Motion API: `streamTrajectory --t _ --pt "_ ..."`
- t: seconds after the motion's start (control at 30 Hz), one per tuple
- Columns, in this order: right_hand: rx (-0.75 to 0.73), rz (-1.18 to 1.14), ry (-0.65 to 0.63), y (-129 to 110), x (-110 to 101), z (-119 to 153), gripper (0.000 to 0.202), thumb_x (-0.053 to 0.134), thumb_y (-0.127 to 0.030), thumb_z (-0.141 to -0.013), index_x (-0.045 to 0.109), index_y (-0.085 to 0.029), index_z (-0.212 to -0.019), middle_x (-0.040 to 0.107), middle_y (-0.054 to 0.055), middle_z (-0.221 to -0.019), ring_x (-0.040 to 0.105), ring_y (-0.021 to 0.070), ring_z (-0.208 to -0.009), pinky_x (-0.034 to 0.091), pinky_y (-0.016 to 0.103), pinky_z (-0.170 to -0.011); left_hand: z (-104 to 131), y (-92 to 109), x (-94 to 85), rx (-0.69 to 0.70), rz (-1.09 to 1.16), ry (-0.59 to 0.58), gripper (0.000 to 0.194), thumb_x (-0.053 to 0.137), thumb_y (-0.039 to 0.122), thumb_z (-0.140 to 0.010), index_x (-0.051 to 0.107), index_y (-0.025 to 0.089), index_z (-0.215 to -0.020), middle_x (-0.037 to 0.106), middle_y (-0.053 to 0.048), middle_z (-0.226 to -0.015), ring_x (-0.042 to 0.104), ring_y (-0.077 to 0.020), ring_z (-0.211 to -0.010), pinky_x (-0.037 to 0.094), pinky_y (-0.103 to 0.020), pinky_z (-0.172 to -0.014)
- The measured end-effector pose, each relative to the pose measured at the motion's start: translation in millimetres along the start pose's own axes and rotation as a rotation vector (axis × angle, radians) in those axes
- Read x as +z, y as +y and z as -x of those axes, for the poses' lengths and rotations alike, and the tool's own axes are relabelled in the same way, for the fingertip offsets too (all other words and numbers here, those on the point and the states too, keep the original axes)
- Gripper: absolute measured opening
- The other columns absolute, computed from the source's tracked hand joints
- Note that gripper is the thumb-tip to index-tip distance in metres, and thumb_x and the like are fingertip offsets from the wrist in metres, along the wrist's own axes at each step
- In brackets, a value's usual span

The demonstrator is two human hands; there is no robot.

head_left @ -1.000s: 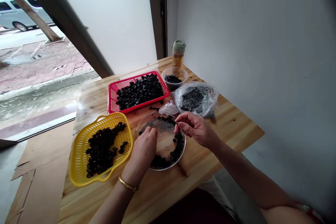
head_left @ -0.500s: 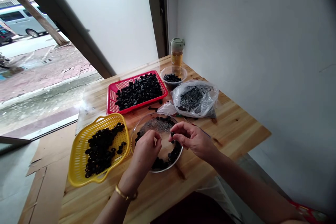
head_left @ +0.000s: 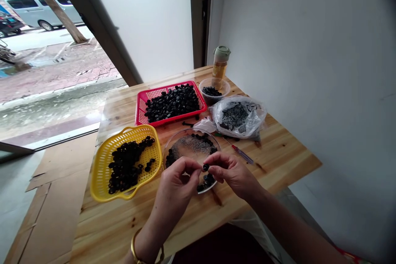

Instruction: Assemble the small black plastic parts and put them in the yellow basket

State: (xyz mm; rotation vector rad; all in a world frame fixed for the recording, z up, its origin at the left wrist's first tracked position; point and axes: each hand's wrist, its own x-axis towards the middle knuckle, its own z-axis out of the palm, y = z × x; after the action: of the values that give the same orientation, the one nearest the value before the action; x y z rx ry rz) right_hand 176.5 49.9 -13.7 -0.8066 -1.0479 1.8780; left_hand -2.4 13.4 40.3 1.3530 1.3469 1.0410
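1. Pinched between the thumb and forefinger of the right hand [head_left: 229, 171] is a small black round piece [head_left: 206, 167], held above the near part of the clear round tray [head_left: 200, 156].
2. The person's left hand [head_left: 179, 181] has its thumb and forefinger drawn together, the tips just beside that piece; whether they grip anything cannot be told. A gold bracelet [head_left: 133, 245] circles the left wrist.
3. Beneath the hands, the clear round tray holds black pieces [head_left: 170, 159] along its edge and a spread of thin metallic bits [head_left: 196, 143] toward its far side.
4. To the left of it sits the yellow basket [head_left: 100, 173], with a heap of black ring-like parts [head_left: 123, 165] and a few lying apart from the heap.
5. Farther back is the red tray [head_left: 140, 111], filled with black discs [head_left: 173, 101].
6. Right of the red tray stands the clear tub [head_left: 229, 87], containing small dark parts [head_left: 212, 92]; close behind it, the lidded bottle [head_left: 220, 64] is upright with amber liquid inside.
7. Nearer than the tub, an open plastic bag [head_left: 253, 121] holds dark metallic pieces [head_left: 233, 115].
8. A slim tool with a reddish handle [head_left: 244, 155] lies on the wooden table [head_left: 281, 148], beyond the right hand.
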Motion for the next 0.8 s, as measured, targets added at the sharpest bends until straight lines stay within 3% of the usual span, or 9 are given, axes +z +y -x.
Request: streamTrajectory --t 0.13,0.3,0.37,0.47,0.53,0.6,0.7,0.8 --pt "-0.041 0.063 0.011 5.2 6.3 0.1 0.034 0.090 -0.046 -0.075 0.078 -0.020 -0.092 0.066 -0.001 -0.073 0.052 0.0098 -0.060 0.043 0.022 -0.056 3.1 -6.2 -4.1 0.008 -0.018 0.022 0.009 0.064 0.026 -0.085 0.066 0.019 -0.080 0.062 0.002 -0.066 0.060 -0.0104 -0.047 0.050 -0.020 -0.046" --pt "-0.257 0.439 0.008 1.6 13.9 4.9 0.021 0.081 -0.041 -0.086 0.079 -0.020 -0.092 0.077 0.006 -0.090 0.069 0.0201 -0.084 0.053 0.032 -0.076 9.2 -12.8 -7.2 0.164 -0.253 0.049 0.012 0.059 0.018 -0.087 0.067 0.020 -0.078 0.068 -0.002 -0.075 0.064 -0.0129 -0.060 0.054 -0.021 -0.053" --pt "-0.264 0.496 0.015 -2.1 13.3 3.0 0.022 0.079 -0.041 -0.088 0.079 -0.020 -0.094 0.077 0.007 -0.089 0.069 0.0203 -0.082 0.054 0.032 -0.074 9.0 -10.7 -13.1 0.181 -0.279 0.026 0.011 0.058 0.020 -0.090 0.069 0.020 -0.086 0.070 -0.003 -0.078 0.064 -0.0129 -0.061 0.054 -0.021 -0.054" --pt "-0.218 0.403 0.100 -10.6 5.8 -4.6 0.028 0.080 -0.045 -0.085 0.077 -0.020 -0.098 0.073 0.004 -0.083 0.063 0.0157 -0.070 0.050 0.027 -0.062 3.7 -5.1 -29.7 0.204 -0.345 0.005 0.019 0.060 0.026 -0.094 0.067 0.020 -0.111 0.072 -0.003 -0.088 0.061 -0.0118 -0.058 0.053 -0.021 -0.053" --pt "-0.222 0.308 0.186 -17.1 -1.3 -9.4 0.032 0.082 -0.047 -0.083 0.075 -0.021 -0.099 0.071 0.002 -0.081 0.057 0.0121 -0.063 0.046 0.023 -0.056 -2.3 -3.7 -40.8 0.274 -0.519 0.017 0.018 0.059 0.026 -0.095 0.067 0.021 -0.111 0.071 -0.004 -0.096 0.063 -0.0131 -0.065 0.054 -0.023 -0.060" --pt "-0.244 0.248 0.234 -21.9 -6.8 -11.2 0.034 0.084 -0.047 -0.081 0.074 -0.021 -0.099 0.070 0.001 -0.082 0.054 0.0103 -0.061 0.044 0.022 -0.053 -9.1 -5.9 -46.4 0.306 -0.754 -0.060 0.013 0.057 0.022 -0.097 0.069 0.021 -0.100 0.070 -0.005 -0.097 0.066 -0.0164 -0.073 0.055 -0.027 -0.068" --pt "-0.237 0.241 0.210 -23.0 -8.3 -7.8 0.032 0.084 -0.046 -0.081 0.073 -0.020 -0.096 0.069 0.001 -0.080 0.054 0.0106 -0.061 0.045 0.023 -0.055 -19.9 -12.1 -42.0 0.210 -1.076 -0.344 0.021 0.053 0.011 -0.095 0.070 0.021 -0.089 0.071 -0.007 -0.091 0.069 -0.0229 -0.083 0.053 -0.031 -0.072" --pt "-0.201 0.239 0.148 -19.6 -4.6 -1.0 0.030 0.082 -0.044 -0.082 0.072 -0.020 -0.096 0.069 0.001 -0.081 0.058 0.0124 -0.066 0.048 0.023 -0.058 -31.0 -15.9 -30.3 0.103 -1.228 -0.581 0.018 0.060 0.006 -0.089 0.070 0.020 -0.084 0.073 -0.010 -0.093 0.069 -0.0281 -0.092 0.052 -0.034 -0.076"
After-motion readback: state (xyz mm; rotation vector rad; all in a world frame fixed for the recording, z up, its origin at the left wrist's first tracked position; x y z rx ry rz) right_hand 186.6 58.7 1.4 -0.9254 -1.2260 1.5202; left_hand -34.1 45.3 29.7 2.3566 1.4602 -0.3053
